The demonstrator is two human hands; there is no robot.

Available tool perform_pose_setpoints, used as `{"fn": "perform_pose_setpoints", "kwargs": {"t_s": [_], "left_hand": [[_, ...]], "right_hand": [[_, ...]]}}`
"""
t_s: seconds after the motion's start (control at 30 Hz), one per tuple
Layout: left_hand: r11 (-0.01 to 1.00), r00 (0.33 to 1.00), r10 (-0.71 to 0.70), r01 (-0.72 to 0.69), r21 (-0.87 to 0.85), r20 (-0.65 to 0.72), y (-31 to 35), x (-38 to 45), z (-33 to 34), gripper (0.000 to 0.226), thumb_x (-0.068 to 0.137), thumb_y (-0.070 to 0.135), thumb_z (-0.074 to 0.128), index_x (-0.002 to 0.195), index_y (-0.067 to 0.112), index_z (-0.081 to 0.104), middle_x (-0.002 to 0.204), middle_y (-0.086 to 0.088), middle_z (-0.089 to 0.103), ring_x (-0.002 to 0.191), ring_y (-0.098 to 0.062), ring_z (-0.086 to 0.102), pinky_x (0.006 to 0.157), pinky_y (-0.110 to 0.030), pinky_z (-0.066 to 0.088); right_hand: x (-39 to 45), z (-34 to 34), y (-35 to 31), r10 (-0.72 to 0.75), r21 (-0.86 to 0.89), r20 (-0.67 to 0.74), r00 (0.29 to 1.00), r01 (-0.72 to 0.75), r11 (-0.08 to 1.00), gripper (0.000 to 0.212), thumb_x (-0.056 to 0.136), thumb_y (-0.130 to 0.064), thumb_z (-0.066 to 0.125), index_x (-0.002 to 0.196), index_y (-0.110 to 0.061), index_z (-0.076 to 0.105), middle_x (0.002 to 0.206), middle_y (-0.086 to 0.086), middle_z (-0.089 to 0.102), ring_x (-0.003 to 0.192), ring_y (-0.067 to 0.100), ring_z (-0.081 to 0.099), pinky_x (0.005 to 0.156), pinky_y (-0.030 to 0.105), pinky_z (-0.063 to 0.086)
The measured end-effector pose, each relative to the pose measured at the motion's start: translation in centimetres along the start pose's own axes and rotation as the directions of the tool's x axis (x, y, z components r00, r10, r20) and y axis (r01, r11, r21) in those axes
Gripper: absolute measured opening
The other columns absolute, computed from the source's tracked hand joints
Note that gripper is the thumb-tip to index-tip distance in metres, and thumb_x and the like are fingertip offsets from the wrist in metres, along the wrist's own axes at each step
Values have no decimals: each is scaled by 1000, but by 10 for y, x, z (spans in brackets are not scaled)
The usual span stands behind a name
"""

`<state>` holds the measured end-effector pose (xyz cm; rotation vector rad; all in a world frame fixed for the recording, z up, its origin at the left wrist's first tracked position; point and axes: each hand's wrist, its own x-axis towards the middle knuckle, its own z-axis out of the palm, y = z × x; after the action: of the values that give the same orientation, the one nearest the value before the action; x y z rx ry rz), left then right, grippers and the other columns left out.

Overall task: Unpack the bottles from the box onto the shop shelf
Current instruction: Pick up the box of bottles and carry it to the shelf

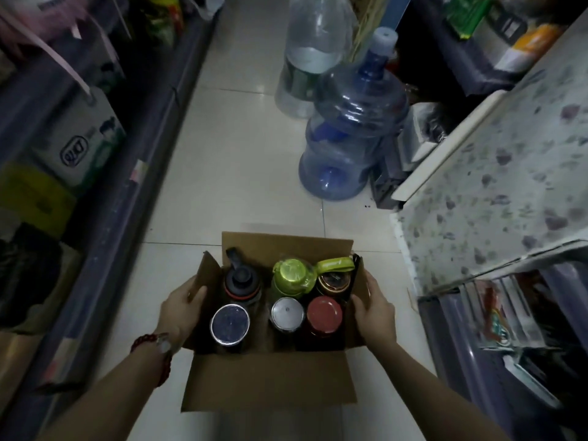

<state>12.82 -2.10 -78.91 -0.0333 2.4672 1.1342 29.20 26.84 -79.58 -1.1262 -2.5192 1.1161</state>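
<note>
Six bottles [284,297] stood upright in open cardboard box [270,383] at 6 o'clock, above floor. Left hand [183,308] and right hand [374,308] clamped box's side flaps. Load likely heavy, cardboard floppy; rigid bottles best gripped below lids.

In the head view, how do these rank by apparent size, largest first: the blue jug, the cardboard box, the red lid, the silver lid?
1. Cardboard box, though it is nearer the camera, so this may flatter it.
2. Blue jug.
3. Red lid and silver lid: the red looks slightly larger, but too close to rank.
</note>
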Motion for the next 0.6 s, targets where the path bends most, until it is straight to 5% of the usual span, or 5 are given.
{"fn": "perform_pose_setpoints", "kwargs": {"t_s": [0.17, 0.27, 0.4, 0.5, 0.6], "left_hand": [[989, 1000, 5, -2, -149, 19, -28, 30, 10, 30, 94, 23, 55, 123, 18, 61, 117, -11, 67, 108, -30, 60, 96, -39, 45], [963, 994, -40, 66, -263, 102, -35, 39, 5, 25, 94, 25, 55, 118, 22, 61, 112, -12, 68, 102, -34, 64, 94, -53, 49], [944, 989, -87, 121, -306, 120, -41, 42, 1, 24, 94, 28, 56, 117, 21, 59, 113, -16, 68, 92, -31, 66, 85, -45, 53], [992, 993, -116, 115, -48, -26, -34, 37, 6, 46, 91, 37, 56, 133, 19, 48, 123, -19, 62, 108, -40, 59, 95, -45, 47], [983, 967, 20, 27, 181, -256, -7, 26, 9, 67, 86, 36, 62, 142, 14, 35, 135, -23, 50, 122, -42, 46, 101, -46, 40]], "right_hand": [[17, 17, 21, -64, 25, -28, 998, 65, 998, 59, 89, -9, 59, 142, -23, 40, 123, 4, 66, 108, 29, 63, 88, 26, 44], [23, 16, 32, -49, 29, -36, 998, 50, 998, 59, 88, -11, 61, 142, -24, 40, 125, 4, 65, 108, 28, 63, 91, 27, 45], [20, 14, 45, 30, 100, -56, 998, -24, 995, 60, 90, -19, 62, 143, -29, 36, 126, 5, 62, 108, 26, 62, 95, 40, 51], [21, 10, 44, 167, 129, 2, 986, -166, 978, 64, 90, -34, 61, 145, -29, 30, 121, 14, 63, 100, 29, 62, 88, 41, 52], [21, 9, 23, 141, 4, -135, 981, -141, 990, 67, 90, -39, 60, 145, -15, 31, 135, 19, 52, 121, 35, 50, 101, 46, 43]]}}
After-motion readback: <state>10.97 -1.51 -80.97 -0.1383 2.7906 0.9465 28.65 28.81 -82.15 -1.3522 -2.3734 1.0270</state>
